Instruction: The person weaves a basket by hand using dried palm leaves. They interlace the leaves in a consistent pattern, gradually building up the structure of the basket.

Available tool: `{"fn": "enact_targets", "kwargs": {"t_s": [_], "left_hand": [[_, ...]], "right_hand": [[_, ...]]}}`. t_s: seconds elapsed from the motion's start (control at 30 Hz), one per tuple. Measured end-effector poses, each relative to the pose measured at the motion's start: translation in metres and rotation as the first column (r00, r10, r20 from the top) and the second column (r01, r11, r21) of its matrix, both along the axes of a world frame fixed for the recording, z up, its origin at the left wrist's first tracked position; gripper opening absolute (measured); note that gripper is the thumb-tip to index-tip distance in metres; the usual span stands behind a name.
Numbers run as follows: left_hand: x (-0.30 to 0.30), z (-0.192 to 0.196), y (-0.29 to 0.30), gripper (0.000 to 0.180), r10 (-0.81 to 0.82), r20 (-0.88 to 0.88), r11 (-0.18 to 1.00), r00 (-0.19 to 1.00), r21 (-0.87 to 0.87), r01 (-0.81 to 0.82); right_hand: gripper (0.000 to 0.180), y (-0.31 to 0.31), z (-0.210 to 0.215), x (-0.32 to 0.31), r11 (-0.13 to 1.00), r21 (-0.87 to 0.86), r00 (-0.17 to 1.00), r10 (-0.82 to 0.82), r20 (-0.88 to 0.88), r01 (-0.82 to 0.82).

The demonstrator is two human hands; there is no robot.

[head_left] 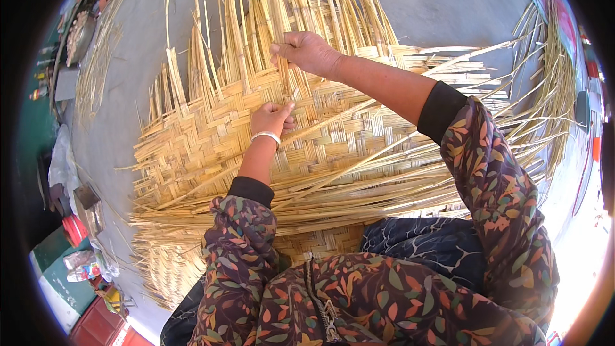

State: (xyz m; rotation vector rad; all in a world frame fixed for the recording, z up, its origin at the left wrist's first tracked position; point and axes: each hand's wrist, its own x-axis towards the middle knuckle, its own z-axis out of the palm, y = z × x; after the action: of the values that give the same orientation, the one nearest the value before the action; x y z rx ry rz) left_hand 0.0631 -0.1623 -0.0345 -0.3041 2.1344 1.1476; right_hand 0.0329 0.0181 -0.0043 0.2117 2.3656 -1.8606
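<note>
Right hand: the person's right hand [311, 54] is at twelve o'clock from the middle of the view, its forearm slanting in from four o'clock. Thumb and forefinger close together in a pinch on a strip [276, 9]; the other fingers curl in behind them, with little gap showing.
Strip: it stands roughly along the twelve-to-six line, running past the right fingertips and down toward the left hand.
Left hand: the left hand [271, 118] lies nearer the middle, toward half past ten, low over the weave. Its fingers bend inward, and the thumb reaches toward one o'clock beside the strip's lower part. Whether thumb and fingers grip anything cannot be told.
Bracelet: a pale bracelet [266, 138] circles the left wrist.
Mat: the woven mat [211, 138] spreads across the middle, beneath both hands, reaching out toward nine o'clock.
Upright strips: unwoven upright strips [371, 16] fan out from the mat's far edge between eleven and one.
Loose strips: long loose strips [359, 202] lie across the mat's near part, from eight o'clock round toward three.
Reeds: thin reeds [556, 96] pile up between two and three; thin stalks [99, 70] lie at ten.
Floor: grey floor [455, 0] shows at one.
</note>
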Motion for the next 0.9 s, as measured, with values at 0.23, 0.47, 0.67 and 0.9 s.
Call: {"fn": "enact_targets", "kwargs": {"t_s": [0.23,0.47,0.67,0.9], "left_hand": [[-0.003,-0.003,0.009,0.03,0.036,0.029,0.994,0.999,-0.106,-0.032],[-0.006,-0.003,0.014,0.031,0.084,0.04,0.99,0.996,-0.113,-0.079],[-0.007,-0.002,0.014,0.029,0.017,0.033,0.991,0.999,-0.132,-0.013],[-0.005,0.004,-0.012,0.024,0.043,0.071,0.988,0.997,0.147,-0.053]], "right_hand": [[0.038,0.006,-0.002,0.007,0.989,0.137,0.994,0.049,0.093,-0.062],[0.034,-0.005,0.023,0.053,0.971,0.219,0.991,0.115,-0.07,-0.097],[0.031,-0.016,0.038,0.059,0.968,0.246,0.94,0.125,-0.318,-0.046],[0.039,0.003,0.04,0.036,0.977,0.213,0.991,0.049,-0.121,-0.022]]}}
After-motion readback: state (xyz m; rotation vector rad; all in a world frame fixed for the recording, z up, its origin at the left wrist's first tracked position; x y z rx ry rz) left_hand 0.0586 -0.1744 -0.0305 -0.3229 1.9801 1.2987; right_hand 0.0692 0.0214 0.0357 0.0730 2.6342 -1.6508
